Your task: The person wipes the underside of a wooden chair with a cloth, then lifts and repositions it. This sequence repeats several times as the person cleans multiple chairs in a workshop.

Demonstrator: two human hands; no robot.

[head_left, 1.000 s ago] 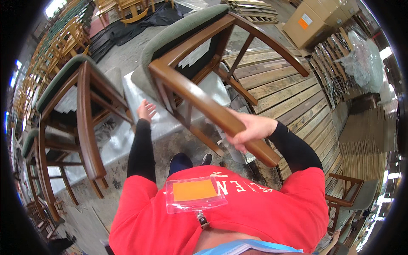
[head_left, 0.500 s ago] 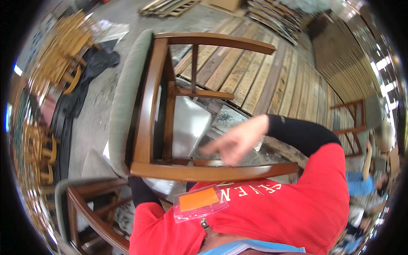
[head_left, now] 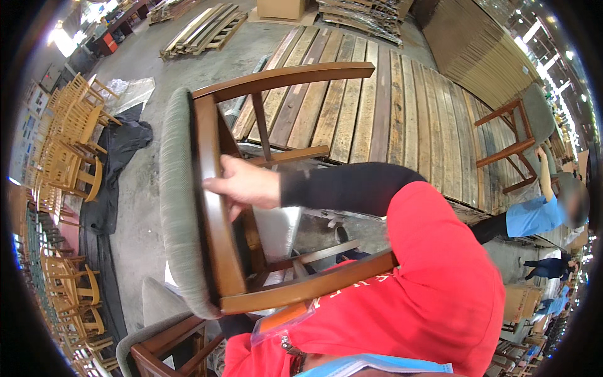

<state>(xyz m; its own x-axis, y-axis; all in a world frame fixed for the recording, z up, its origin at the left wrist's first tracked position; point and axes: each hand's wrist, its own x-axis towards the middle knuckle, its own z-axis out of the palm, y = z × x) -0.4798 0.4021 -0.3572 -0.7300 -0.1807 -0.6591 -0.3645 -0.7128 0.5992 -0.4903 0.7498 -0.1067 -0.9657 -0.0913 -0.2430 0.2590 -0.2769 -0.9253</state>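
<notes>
A brown wooden chair (head_left: 210, 188) with a grey-green padded seat (head_left: 176, 207) is turned on its side in front of me, its legs pointing right. My right hand (head_left: 245, 182) reaches across between the legs and is closed round the seat's wooden rail, thumb on the outer face. Of my left arm only a bit of black sleeve (head_left: 236, 325) shows below the seat's lower corner; the chair hides the hand. At the lower left, close beneath this chair, stands another padded chair (head_left: 166, 342) of similar brown wood.
A slatted wooden platform (head_left: 377, 113) spreads out beyond the chair. Another padded chair (head_left: 518, 135) is on its right side, with a person in a blue shirt (head_left: 534, 217) touching it. Yellowish wooden chairs (head_left: 78, 163) line the left, beside black sheeting (head_left: 103, 201). Planks (head_left: 204, 31) lie farther back.
My right hand has moved left from above the near leg onto the seat rail and closed on it. The chair's near leg now sits lower in view, and the view has shifted.
</notes>
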